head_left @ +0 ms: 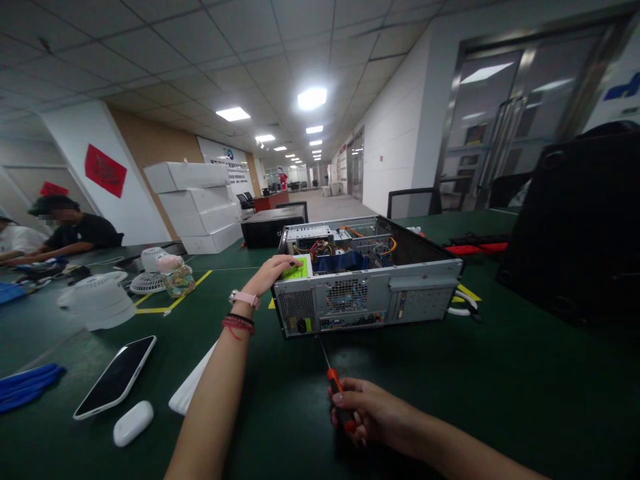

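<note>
An uncovered desktop computer case (425,288) lies on its side on the green table, its rear panel facing me. Wires and a dark blue part show inside it. My left hand (273,273) rests with outstretched fingers on the power supply (303,267), which has a yellow-green label, at the case's near left corner. In my right hand (367,410) is a screwdriver (334,381) with a red and black handle. Its thin shaft points up at the lower edge of the rear panel; whether the tip sits in a screw is too small to tell.
Left on the table (280,427) lie a phone (117,377), a white earbud case (133,423), blue cables (30,387), a small fan (150,283) and a jar (176,275). White boxes (200,210) stack behind. A large black object (565,227) stands right. A person (85,227) sits far left.
</note>
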The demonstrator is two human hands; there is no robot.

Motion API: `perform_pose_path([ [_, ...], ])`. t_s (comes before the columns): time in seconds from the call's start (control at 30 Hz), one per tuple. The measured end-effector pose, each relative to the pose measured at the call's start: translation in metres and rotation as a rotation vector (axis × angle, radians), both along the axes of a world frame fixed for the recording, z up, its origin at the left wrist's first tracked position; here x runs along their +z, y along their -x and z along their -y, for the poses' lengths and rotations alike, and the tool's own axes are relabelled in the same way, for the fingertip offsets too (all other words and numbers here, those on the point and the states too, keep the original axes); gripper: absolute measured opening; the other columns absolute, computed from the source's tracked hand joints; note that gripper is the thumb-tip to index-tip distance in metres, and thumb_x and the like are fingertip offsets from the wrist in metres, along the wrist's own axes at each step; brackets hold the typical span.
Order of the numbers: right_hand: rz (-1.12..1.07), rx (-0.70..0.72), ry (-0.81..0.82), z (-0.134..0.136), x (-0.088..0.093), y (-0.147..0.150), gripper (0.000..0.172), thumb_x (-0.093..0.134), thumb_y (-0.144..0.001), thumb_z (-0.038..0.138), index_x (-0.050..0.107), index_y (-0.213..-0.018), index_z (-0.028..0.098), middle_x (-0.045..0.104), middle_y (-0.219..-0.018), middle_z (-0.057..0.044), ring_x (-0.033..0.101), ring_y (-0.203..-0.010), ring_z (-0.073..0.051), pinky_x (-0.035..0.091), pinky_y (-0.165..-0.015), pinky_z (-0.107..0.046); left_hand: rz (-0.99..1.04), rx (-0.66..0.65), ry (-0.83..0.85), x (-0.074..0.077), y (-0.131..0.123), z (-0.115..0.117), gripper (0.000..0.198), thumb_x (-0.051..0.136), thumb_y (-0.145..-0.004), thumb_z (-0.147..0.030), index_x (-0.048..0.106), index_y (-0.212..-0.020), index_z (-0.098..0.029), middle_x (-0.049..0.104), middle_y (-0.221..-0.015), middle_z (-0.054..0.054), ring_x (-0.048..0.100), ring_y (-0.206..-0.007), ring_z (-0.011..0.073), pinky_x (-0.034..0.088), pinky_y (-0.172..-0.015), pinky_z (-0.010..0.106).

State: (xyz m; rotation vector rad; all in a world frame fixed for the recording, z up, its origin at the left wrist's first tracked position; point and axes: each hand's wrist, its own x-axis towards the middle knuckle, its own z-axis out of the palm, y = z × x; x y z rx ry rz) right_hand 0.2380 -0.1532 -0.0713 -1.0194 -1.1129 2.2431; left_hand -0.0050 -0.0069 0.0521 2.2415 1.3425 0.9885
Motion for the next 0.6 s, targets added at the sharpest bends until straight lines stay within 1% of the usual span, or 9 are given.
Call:
perform_pose_path([
  [0.1, -0.006, 0.000, 0.010, 0.0001, -0.0008, -0.0003, 0.045, 0.071, -0.063, 0.033, 0.044, -0.095, 0.017, 0.064, -0.074, -0.002, 0.056, -0.050, -0.008, 0.035, -0.049, -0.021, -0.003, -0.009, -0.003, -0.0002, 0.0006, -0.0005, 0.040, 0.037, -0.079, -0.034, 0.069, -0.096, -0.017, 0.061, -0.120, 0.005, 0.047, -0.119, 0.0227, 0.027, -0.108, 0.035],
  [0.27, -0.016, -0.017, 0.057, 0.0016, -0.0016, 0.0007, 0.046, 0.073, -0.063, 0.034, 0.042, -0.093, 0.016, 0.066, -0.076, -0.004, 0.058, -0.051, -0.008, 0.035, -0.051, -0.021, 0.005, -0.008, -0.001, 0.0004, -0.0001, 0.0009, 0.040, 0.037, -0.079, -0.033, 0.069, -0.096, -0.016, 0.061, -0.120, 0.007, 0.047, -0.118, 0.0232, 0.028, -0.108, 0.035],
  [0.37, -0.027, -0.021, 0.079, 0.0027, -0.0033, 0.0021, 0.043, 0.072, -0.065, 0.037, 0.044, -0.089, 0.016, 0.066, -0.079, -0.006, 0.060, -0.054, -0.009, 0.037, -0.053, -0.021, 0.009, -0.006, 0.003, 0.0007, -0.0004, 0.0011, 0.039, 0.037, -0.079, -0.034, 0.069, -0.096, -0.017, 0.061, -0.119, 0.005, 0.047, -0.119, 0.0228, 0.028, -0.108, 0.035],
  [0.47, -0.041, -0.019, 0.067, 0.0032, -0.0050, 0.0028, 0.043, 0.073, -0.064, 0.039, 0.046, -0.086, 0.015, 0.067, -0.080, -0.007, 0.062, -0.057, -0.010, 0.039, -0.054, -0.021, 0.007, -0.006, 0.010, 0.0007, -0.0001, 0.0008, 0.039, 0.037, -0.079, -0.034, 0.068, -0.097, -0.018, 0.061, -0.120, 0.005, 0.046, -0.119, 0.0228, 0.027, -0.108, 0.035],
  [0.6, -0.047, -0.011, 0.059, 0.0027, -0.0054, 0.0018, 0.047, 0.075, -0.062, 0.040, 0.046, -0.090, 0.015, 0.068, -0.082, -0.007, 0.065, -0.060, -0.012, 0.042, -0.054, -0.021, -0.003, -0.012, 0.009, 0.0008, 0.0002, 0.0006, 0.040, 0.037, -0.079, -0.034, 0.068, -0.097, -0.016, 0.060, -0.120, 0.006, 0.047, -0.119, 0.0234, 0.026, -0.108, 0.035],
])
